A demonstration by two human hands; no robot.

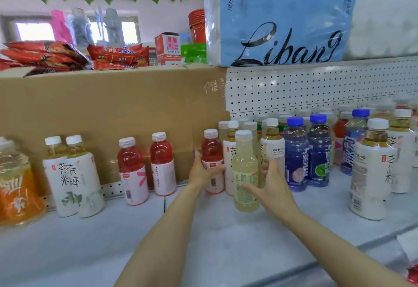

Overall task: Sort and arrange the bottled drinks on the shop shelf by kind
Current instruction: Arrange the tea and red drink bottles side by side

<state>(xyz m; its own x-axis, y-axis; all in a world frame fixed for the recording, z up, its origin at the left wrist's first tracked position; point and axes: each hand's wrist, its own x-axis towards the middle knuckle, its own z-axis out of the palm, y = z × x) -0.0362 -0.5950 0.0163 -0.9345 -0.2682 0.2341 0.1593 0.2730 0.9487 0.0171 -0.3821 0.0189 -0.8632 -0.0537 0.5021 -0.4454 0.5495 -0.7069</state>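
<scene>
Left hand [202,172] wraps red drink bottle [212,162] standing on shelf [113,241], against cardboard box [108,105]. Right hand [272,187], fingers loosely spread, touches pale yellow bottle [245,173] just right of red one.

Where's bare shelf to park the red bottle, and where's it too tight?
Free: the gap between the two red bottles by the cardboard wall and the red bottle in the left hand; also the open front of the shelf. Crowded: the cluster behind the pale yellow bottle at the right hand, through the blue-capped bottles.
</scene>
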